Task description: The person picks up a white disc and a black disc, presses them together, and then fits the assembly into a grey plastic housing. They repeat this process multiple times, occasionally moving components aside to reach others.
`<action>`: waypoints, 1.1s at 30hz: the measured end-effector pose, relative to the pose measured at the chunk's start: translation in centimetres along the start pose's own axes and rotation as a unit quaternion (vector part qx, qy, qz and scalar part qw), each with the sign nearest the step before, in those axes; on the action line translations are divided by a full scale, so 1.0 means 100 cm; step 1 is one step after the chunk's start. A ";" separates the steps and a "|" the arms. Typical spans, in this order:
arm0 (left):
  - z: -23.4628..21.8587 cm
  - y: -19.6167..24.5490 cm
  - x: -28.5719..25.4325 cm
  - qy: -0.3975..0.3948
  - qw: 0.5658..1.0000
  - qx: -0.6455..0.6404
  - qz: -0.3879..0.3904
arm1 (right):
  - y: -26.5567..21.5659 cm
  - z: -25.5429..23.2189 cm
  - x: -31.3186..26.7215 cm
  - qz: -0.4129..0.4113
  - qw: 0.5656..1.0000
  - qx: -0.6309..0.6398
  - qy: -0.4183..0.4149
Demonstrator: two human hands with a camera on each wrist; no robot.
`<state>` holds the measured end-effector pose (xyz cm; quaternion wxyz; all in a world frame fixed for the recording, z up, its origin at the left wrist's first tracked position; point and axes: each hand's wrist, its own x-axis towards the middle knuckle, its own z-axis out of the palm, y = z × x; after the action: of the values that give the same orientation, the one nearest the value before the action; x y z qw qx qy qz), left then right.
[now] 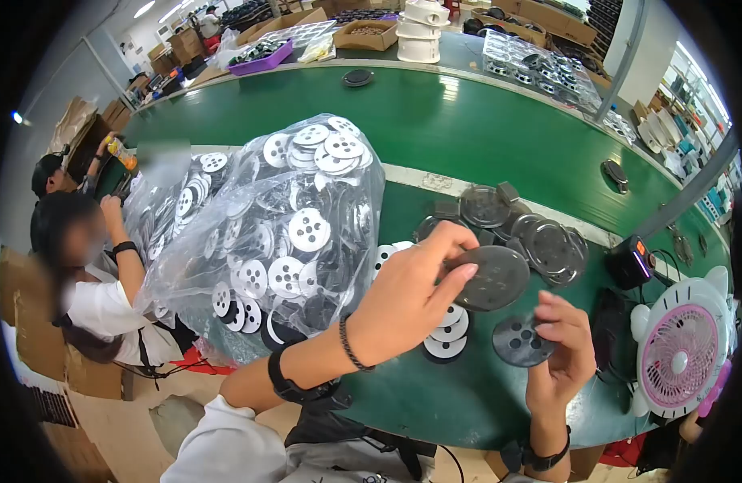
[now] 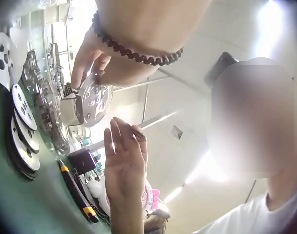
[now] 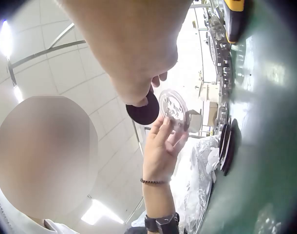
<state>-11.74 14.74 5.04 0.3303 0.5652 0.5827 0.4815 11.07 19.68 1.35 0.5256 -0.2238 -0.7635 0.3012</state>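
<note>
My left hand (image 1: 407, 294) pinches a smoky translucent round plastic housing (image 1: 496, 280) by its edge. The right wrist view shows holes in the housing's (image 3: 172, 105) face and a boxy block at its side. To the right and slightly lower, my right hand (image 1: 566, 348) holds a dark round disc (image 1: 512, 344) with several holes, fingers at its rim. Its plain black side (image 3: 142, 111) faces the right wrist camera. Housing and disc are held apart above the table. White-faced discs (image 1: 447, 332) with dark undersides lie stacked beneath my left hand.
A large clear bag (image 1: 250, 209) full of white discs stands left. Behind my hands lie several smoky housings (image 1: 552, 245). A black device (image 1: 628, 262) and a pink-and-white fan (image 1: 678, 354) stand right. Across the back runs a green conveyor (image 1: 290, 92). Another person (image 1: 105, 306) sits at left.
</note>
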 end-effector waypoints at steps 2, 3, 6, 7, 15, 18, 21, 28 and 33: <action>-0.006 -0.009 -0.008 -0.003 0.988 -0.138 -0.067 | -0.004 0.003 -0.004 0.026 0.999 0.026 -0.003; -0.004 -0.025 -0.012 0.007 0.988 -0.132 -0.073 | -0.008 0.006 -0.007 0.050 0.997 0.050 -0.006; -0.006 -0.057 -0.022 -0.019 0.971 -0.236 -0.038 | -0.007 0.012 -0.012 0.031 0.998 -0.010 -0.049; -0.006 -0.062 -0.024 -0.038 0.949 -0.309 -0.060 | -0.005 0.020 -0.019 0.067 0.998 0.014 -0.007; -0.006 -0.063 -0.033 -0.020 0.936 -0.343 -0.081 | 0.004 0.008 -0.024 0.135 0.982 0.126 -0.040; -0.006 -0.056 -0.038 -0.001 0.950 -0.304 -0.076 | 0.009 0.004 -0.024 0.132 0.983 0.089 -0.093; -0.006 -0.052 -0.041 0.021 0.978 -0.201 -0.041 | -0.007 0.015 -0.011 0.108 0.984 0.111 -0.090; 0.001 -0.050 -0.041 0.017 0.973 -0.227 -0.034 | -0.008 0.024 -0.015 0.182 0.978 0.082 -0.058; 0.002 -0.054 -0.044 0.006 0.982 -0.190 0.005 | 0.001 0.018 -0.008 0.054 0.992 0.022 -0.109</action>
<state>-12.74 11.07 -0.82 0.4257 0.4926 0.4799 0.5881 9.67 18.84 0.25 0.4267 -0.2190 -0.7963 0.3687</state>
